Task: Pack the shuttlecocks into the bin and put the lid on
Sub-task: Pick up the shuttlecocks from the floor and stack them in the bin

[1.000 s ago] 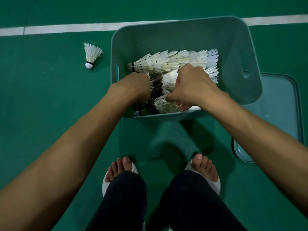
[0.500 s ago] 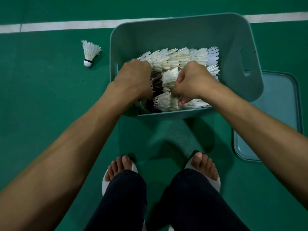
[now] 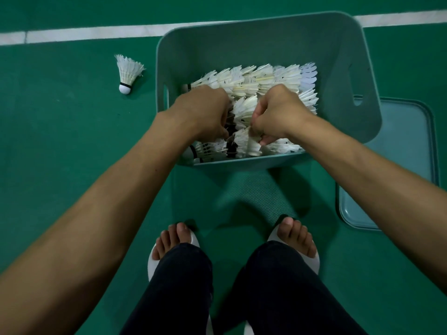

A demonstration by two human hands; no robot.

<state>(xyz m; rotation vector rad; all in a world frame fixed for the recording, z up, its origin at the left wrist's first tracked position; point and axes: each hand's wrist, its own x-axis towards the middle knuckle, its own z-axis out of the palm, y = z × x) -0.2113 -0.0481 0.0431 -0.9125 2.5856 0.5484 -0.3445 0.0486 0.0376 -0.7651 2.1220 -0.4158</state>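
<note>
A teal plastic bin point(image 3: 266, 42) stands on the green floor in front of me. Inside lie several white feather shuttlecocks stacked in rows point(image 3: 261, 78). Both hands are down in the bin. My left hand point(image 3: 203, 112) is closed around the left end of a stacked row point(image 3: 244, 110), fingers hidden among the feathers. My right hand point(image 3: 275, 112) pinches the feathers of the same row from the right. One loose shuttlecock point(image 3: 128, 71) lies on the floor left of the bin, cork toward me. The teal lid point(image 3: 399, 165) lies flat on the floor at the bin's right.
A white court line point(image 3: 96, 33) runs across the floor behind the bin. My two feet in white slippers point(image 3: 297, 240) and dark trousers stand just in front of the bin. Green floor spreads to the left and right.
My left hand has moved up and inward toward the right hand, so both now close on the middle row of shuttlecocks. The bin, lid and loose shuttlecock lie where they were.
</note>
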